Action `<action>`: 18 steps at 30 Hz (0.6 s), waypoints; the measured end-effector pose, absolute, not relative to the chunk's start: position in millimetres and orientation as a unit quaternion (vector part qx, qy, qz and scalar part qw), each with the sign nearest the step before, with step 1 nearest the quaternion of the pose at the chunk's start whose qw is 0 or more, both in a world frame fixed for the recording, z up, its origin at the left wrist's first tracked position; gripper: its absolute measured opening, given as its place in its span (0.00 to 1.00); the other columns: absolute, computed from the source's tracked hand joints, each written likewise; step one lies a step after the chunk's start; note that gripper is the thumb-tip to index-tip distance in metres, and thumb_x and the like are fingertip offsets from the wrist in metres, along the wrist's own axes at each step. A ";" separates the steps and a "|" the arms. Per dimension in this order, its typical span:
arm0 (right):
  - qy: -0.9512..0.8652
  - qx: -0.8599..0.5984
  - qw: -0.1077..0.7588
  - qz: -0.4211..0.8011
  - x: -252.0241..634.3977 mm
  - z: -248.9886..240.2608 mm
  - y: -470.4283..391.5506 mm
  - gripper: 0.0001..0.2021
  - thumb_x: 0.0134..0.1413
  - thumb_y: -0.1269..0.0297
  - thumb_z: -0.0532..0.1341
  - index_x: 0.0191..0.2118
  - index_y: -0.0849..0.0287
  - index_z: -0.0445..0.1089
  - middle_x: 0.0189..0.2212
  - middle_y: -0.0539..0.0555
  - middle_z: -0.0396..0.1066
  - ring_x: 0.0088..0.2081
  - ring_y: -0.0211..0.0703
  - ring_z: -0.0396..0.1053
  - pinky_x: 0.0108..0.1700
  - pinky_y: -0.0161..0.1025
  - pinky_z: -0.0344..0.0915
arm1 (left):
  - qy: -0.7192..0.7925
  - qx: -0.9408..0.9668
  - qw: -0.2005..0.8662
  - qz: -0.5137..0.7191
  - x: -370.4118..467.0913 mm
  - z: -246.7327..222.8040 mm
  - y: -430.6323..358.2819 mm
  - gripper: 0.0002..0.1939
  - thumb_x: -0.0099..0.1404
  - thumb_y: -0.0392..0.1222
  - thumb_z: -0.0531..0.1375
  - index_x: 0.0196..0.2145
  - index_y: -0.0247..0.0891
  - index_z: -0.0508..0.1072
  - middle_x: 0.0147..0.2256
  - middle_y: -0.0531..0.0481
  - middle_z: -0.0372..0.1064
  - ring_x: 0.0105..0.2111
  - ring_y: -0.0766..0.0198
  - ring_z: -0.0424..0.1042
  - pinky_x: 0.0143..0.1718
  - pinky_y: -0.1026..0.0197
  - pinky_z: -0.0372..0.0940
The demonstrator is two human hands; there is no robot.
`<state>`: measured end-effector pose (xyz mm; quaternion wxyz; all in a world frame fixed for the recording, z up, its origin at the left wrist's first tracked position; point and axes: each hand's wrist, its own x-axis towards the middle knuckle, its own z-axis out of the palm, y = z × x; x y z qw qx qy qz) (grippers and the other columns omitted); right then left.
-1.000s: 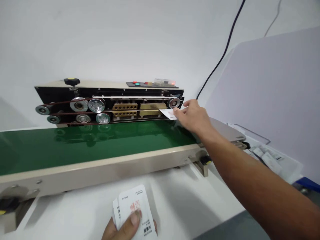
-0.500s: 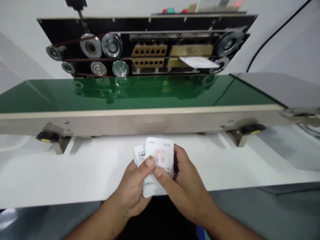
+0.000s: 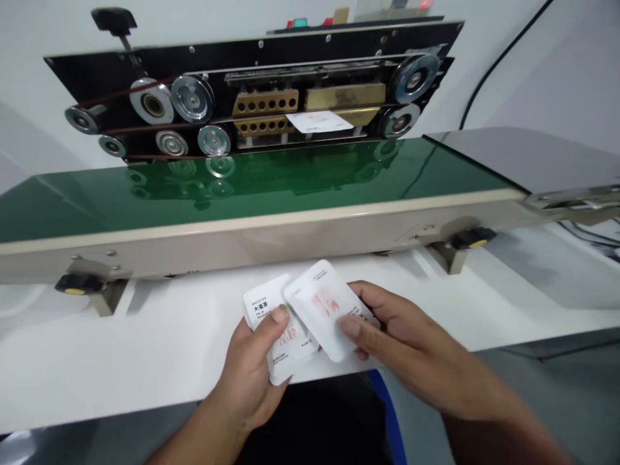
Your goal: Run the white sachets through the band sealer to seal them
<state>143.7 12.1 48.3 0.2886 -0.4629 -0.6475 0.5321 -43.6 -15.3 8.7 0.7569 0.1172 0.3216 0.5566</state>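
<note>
My left hand [image 3: 256, 361] grips a white tea sachet [image 3: 264, 303] with black and red print, its thumb pressed on the front; whether more sachets lie beneath it I cannot tell. In my right hand [image 3: 402, 342] another white tea sachet [image 3: 324, 300] is pinched between thumb and fingers. It tilts to the left and overlaps the first one's right edge. A third white sachet [image 3: 320, 121] is held by its far edge in the band sealing machine [image 3: 343, 97], level with the brass blocks and above the green conveyor belt [image 3: 271, 187].
The conveyor's beige front rail [image 3: 271, 239] runs across, above a white table [image 3: 169, 342]. Black knobs, one on the left [image 3: 80, 283] and one on the right [image 3: 472, 237], jut from brackets. A grey plate [image 3: 533, 158] adjoins the belt's right end. Metal pulleys [image 3: 192, 100] carry the sealing bands.
My right hand has drawn its sachet to the right and turned it, uncovering more of the one in my left hand. The sachet in the machine has travelled left. The view has shifted and tilted.
</note>
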 end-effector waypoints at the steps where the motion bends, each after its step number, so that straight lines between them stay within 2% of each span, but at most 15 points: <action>1: -0.670 -0.449 0.268 0.528 149.9 56.0 14.6 0.10 0.64 0.55 0.61 0.44 0.54 0.74 0.33 0.52 0.75 0.31 0.42 0.71 0.31 0.37 0.70 | 0.322 0.119 0.757 0.556 -43.6 8.9 -15.5 0.23 0.64 0.42 0.66 0.55 0.34 0.73 0.40 0.42 0.82 0.49 0.45 0.77 0.54 0.43 0.68; 4: -0.715 -0.426 0.244 0.498 160.1 72.6 22.1 0.07 0.62 0.60 0.62 0.39 0.54 0.77 0.31 0.51 0.76 0.30 0.42 0.71 0.30 0.35 0.69 | 0.336 0.131 0.757 0.545 -43.9 10.4 -16.2 0.26 0.62 0.39 0.68 0.58 0.36 0.72 0.39 0.44 0.82 0.48 0.47 0.78 0.54 0.45 0.68; 6: -0.698 -0.426 0.250 0.518 158.9 74.4 26.5 0.07 0.62 0.60 0.62 0.41 0.53 0.77 0.34 0.51 0.77 0.33 0.41 0.73 0.31 0.34 0.69 | 0.348 0.136 0.753 0.542 -43.9 11.6 -16.7 0.29 0.63 0.37 0.67 0.60 0.38 0.69 0.39 0.45 0.82 0.46 0.50 0.79 0.54 0.46 0.69; 9: -0.632 -0.430 0.335 0.550 147.8 64.9 30.1 0.10 0.61 0.62 0.64 0.48 0.53 0.73 0.36 0.50 0.77 0.35 0.38 0.73 0.34 0.32 0.70 | 0.338 0.148 0.755 0.541 -43.4 11.9 -17.4 0.28 0.64 0.34 0.65 0.61 0.38 0.68 0.38 0.46 0.82 0.39 0.53 0.80 0.51 0.48 0.70; 12: -0.582 -0.425 0.448 0.529 132.8 53.5 30.6 0.12 0.58 0.66 0.66 0.47 0.54 0.68 0.34 0.48 0.74 0.33 0.35 0.72 0.33 0.30 0.69 | 0.311 0.168 0.767 0.535 -43.1 10.5 -17.3 0.28 0.63 0.33 0.64 0.61 0.35 0.69 0.33 0.45 0.82 0.36 0.53 0.80 0.45 0.50 0.72; 15: -0.551 -0.429 0.485 0.527 122.5 50.1 30.5 0.16 0.55 0.68 0.66 0.47 0.54 0.61 0.34 0.48 0.74 0.30 0.35 0.71 0.30 0.31 0.69 | 0.304 0.178 0.774 0.526 -43.4 9.3 -17.3 0.27 0.63 0.34 0.65 0.60 0.34 0.70 0.32 0.45 0.82 0.34 0.55 0.80 0.42 0.53 0.72; 18: -0.520 -0.437 0.508 0.530 116.0 48.5 27.7 0.22 0.52 0.68 0.68 0.48 0.53 0.58 0.32 0.47 0.74 0.29 0.36 0.71 0.30 0.31 0.70 | 0.309 0.160 0.774 0.529 -42.6 8.3 -18.0 0.27 0.60 0.35 0.68 0.58 0.36 0.72 0.33 0.46 0.82 0.35 0.54 0.80 0.47 0.51 0.71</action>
